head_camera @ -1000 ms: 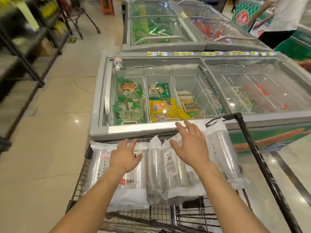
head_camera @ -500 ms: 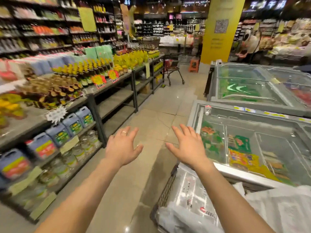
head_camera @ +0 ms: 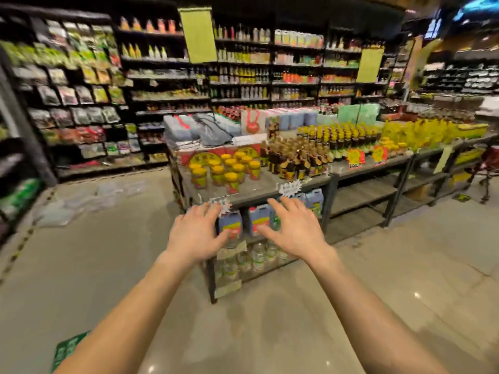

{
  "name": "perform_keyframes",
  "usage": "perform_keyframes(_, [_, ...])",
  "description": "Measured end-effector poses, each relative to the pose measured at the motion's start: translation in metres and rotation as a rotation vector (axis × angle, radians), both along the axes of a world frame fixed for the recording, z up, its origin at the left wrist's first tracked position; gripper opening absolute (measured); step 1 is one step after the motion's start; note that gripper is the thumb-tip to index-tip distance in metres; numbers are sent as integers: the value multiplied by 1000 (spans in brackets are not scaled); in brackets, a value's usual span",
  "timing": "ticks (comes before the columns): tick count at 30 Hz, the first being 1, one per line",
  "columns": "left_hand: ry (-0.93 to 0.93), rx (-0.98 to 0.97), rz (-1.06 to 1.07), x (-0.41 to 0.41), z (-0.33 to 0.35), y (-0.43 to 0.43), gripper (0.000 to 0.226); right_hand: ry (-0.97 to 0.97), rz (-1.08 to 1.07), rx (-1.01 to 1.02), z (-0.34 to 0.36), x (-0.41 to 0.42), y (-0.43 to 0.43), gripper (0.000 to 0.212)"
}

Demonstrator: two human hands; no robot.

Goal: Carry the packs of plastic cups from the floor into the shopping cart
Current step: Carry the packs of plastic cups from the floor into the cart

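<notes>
My left hand (head_camera: 195,234) and my right hand (head_camera: 295,229) are stretched out in front of me at chest height, fingers spread, with nothing in either. Several clear packs of plastic cups (head_camera: 81,203) lie on the floor at the far left, near the foot of the wall shelves; they look blurred. The shopping cart is out of view.
A grey display table (head_camera: 256,190) with yellow-lidded jars, dark bottles and blue jugs underneath stands straight ahead. Tall stocked shelves (head_camera: 81,103) line the back and left. A green floor sticker (head_camera: 67,352) lies at the lower left. Tiled floor spreads around me.
My view has swung left, away from the cart and the freezers, toward the display table and the shelves. Both hands have stayed open and raised in front of me.
</notes>
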State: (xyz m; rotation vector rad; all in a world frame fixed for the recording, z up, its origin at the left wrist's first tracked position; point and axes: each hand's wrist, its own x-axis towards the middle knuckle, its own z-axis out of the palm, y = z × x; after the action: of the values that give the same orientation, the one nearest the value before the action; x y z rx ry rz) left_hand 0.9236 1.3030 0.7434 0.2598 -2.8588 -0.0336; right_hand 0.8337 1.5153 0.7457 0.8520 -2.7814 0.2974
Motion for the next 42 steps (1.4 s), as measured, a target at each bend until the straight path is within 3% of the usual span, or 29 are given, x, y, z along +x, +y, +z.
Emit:
perform_keyframes(5, [-17,1,192,0,-3,-103,70,24,188,21,-3,-29,-128,83])
perform_keyframes(9, [4,1,313,-25,-5,-183,71,27,297,-15,-7,-71,-223,82])
perform_keyframes(20, [13,-10,501,-173,14,-397,76,-1,476,-75,15,-241,-463,79])
perform_keyframes(32, [35,17,584,-298,-2,-599,75,-56,534,7,-5,-391,-678,79])
perform_keyframes(42, [-13,27,609,-398,-7,-858,73,-23,524,5,-8,-497,-929,89])
